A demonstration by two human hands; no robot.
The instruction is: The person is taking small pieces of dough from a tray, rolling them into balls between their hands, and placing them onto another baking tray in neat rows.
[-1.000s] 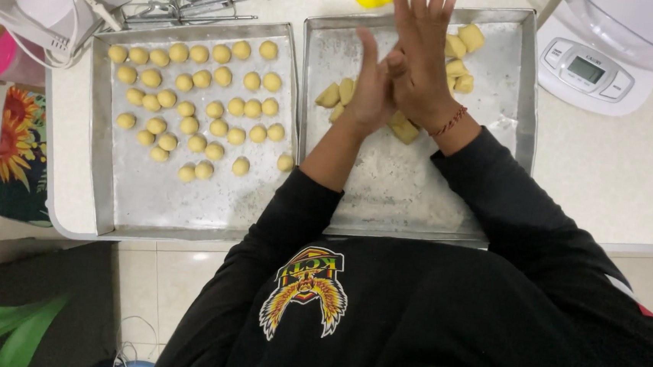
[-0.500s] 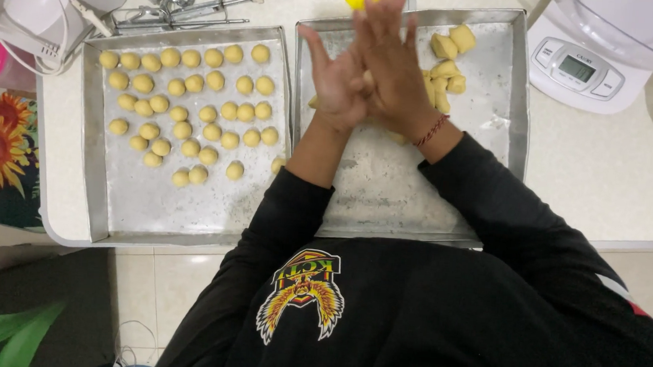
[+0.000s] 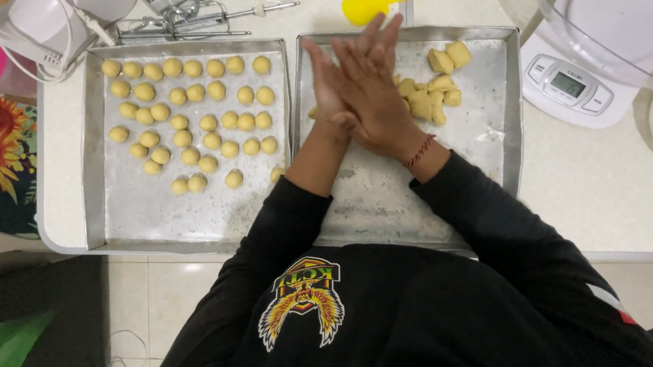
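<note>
The right hand (image 3: 375, 95) lies palm-down across the left hand (image 3: 325, 88), flat and pressed together, having slid across since a second ago; any dough between them is hidden. Cut dough pieces (image 3: 434, 91) wait at two o'clock on the right tray (image 3: 416, 213); rolled balls (image 3: 193, 113) fill the left tray (image 3: 163, 222).

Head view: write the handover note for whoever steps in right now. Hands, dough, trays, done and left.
Left hand and right hand: pressed palm to palm above the right tray; what lies between them is hidden.
Left tray: rows of small round dough balls fill its upper half; its lower half is bare.
Right tray: a cluster of rough dough chunks in the far corner, not rolled.
Done: the balls on the left tray. Left: the chunks.
</note>
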